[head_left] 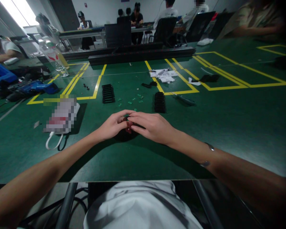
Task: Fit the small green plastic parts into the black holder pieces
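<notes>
My left hand (113,124) and my right hand (154,126) meet over the near middle of the green table, fingertips pressed together. Between them is a small dark piece, mostly covered by the fingers, so its kind does not show. Just beyond the fingertips lie several small green circuit boards (130,102), scattered loosely. To their left is a row of black slotted plastic parts (108,93). A second black row (159,102) stands to the right, close past my right hand. Two loose black pieces (146,85) lie farther back.
A white device with a cable loop (72,119) lies at left, with blue-and-black tools (38,87) and a clear bottle (56,60) behind. At right are a dark slim tool (186,100) and crumpled white paper (164,75). A long black bar (143,54) crosses the back; people sit beyond.
</notes>
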A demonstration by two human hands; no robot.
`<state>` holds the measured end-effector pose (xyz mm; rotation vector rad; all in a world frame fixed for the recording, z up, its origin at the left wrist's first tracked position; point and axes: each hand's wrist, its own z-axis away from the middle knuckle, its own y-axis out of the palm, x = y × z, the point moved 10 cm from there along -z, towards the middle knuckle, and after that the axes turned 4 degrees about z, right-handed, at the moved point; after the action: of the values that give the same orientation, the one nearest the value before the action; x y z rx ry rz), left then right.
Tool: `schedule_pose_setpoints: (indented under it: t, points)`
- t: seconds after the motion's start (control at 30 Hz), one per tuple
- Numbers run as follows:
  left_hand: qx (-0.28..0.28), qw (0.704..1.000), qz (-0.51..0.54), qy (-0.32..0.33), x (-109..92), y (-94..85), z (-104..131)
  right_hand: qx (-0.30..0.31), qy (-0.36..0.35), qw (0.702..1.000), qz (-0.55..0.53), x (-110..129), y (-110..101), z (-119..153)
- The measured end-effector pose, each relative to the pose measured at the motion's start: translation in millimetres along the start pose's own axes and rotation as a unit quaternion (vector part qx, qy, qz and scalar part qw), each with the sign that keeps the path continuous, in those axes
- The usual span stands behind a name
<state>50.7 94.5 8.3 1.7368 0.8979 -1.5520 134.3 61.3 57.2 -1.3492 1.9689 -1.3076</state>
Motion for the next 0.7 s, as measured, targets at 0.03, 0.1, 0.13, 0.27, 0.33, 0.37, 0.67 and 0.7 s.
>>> schedule_pose_setpoints:
  t: [0.03, 0.1, 0.13, 0.27, 0.33, 0.37, 0.67, 0.7]
  points:
    - [0.0, 1.0, 0.002, 0.0, -0.3, 0.2, -0.1, -0.002, -0.001, 1.0, -0.001, 0.1, -0.2, 0.1]
    - [0.003, 1.0, 0.004, 0.0, -0.7, 0.9, -0.2, -0.004, -0.003, 1.0, -0.004, 0.3, -0.5, 0.2]
    - [0.004, 1.0, 0.004, 0.0, -0.9, 1.2, -0.2, -0.004, -0.003, 1.0, -0.006, 0.2, -0.5, 0.1]
    - [0.009, 1.0, 0.003, 0.002, -1.1, 1.4, 0.0, -0.005, -0.002, 1.0, -0.014, 0.3, -0.7, -0.2]
    - [0.01, 1.0, -0.002, 0.001, -1.0, 0.8, 0.1, -0.005, -0.001, 1.0, -0.022, 0.0, -0.9, -0.2]
    - [0.011, 1.0, -0.003, 0.0, -0.6, 0.7, 0.2, -0.004, 0.002, 1.0, -0.03, -0.6, -1.1, -0.1]
    - [0.004, 0.999, -0.034, 0.015, 1.2, 1.4, 1.5, -0.035, 0.141, 0.944, -0.297, -35.1, 9.3, 4.1]
    - [0.008, 0.999, -0.031, 0.009, 2.7, 3.0, 2.3, -0.035, 0.164, 0.932, -0.321, -39.2, 13.5, 4.9]
